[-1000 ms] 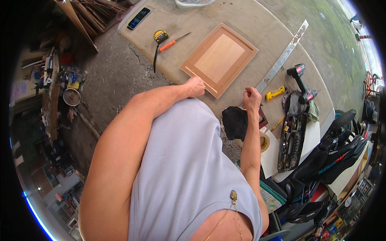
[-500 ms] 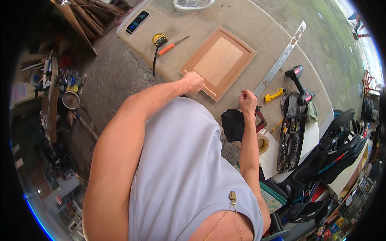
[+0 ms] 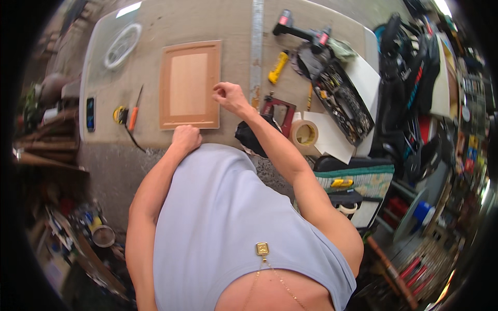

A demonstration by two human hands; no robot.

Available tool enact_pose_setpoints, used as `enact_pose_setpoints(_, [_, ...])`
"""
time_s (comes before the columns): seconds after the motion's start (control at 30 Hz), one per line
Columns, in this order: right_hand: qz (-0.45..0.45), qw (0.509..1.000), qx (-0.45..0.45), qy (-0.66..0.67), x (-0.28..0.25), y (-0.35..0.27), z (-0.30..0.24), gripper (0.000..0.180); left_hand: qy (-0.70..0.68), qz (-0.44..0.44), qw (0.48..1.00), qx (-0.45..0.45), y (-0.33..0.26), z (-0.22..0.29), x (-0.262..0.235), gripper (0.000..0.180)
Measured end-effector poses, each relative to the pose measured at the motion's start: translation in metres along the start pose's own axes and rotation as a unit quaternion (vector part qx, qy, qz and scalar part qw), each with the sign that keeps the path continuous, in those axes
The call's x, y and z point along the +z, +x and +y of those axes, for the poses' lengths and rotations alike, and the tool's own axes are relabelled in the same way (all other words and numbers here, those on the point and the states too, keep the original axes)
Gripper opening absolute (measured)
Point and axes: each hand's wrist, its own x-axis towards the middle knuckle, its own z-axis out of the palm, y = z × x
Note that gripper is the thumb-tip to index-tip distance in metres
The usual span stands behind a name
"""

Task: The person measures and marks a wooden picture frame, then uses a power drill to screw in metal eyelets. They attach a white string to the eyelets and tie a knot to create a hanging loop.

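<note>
Wooden panel (image 3: 190, 85) is lying flat on tan bench (image 3: 197, 20), cluttered workshop surrounding. Left hand (image 3: 185, 138) is resting clenched at panel's 6 o'clock edge; right hand (image 3: 229, 96), fingers curled, empty, is touching its 3 o'clock edge. Steel ruler (image 3: 256, 46) is lying at 3 o'clock.

You are having free table only beyond the wooden panel (image 3: 190, 84). A steel ruler (image 3: 256, 46) is walling its right side; the tape roll (image 3: 304, 133) and tool tray (image 3: 340, 101) are crowding past it. A screwdriver (image 3: 135, 110) is lying left.
</note>
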Motion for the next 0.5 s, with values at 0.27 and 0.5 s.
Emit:
enact_pose_setpoints(0.27, [0.300, 0.946, 0.046, -0.113, -0.182, -0.026, 0.024, 0.013, -0.108, -0.007, 0.992, -0.066, -0.019, -0.018, 0.017, 0.027])
enact_pose_setpoints(0.5, [0.333, 0.765, 0.422, -0.354, -0.389, -0.106, 0.127, 0.032, -0.188, -0.046, 0.960, -0.202, -0.041, -0.042, 0.037, 0.031])
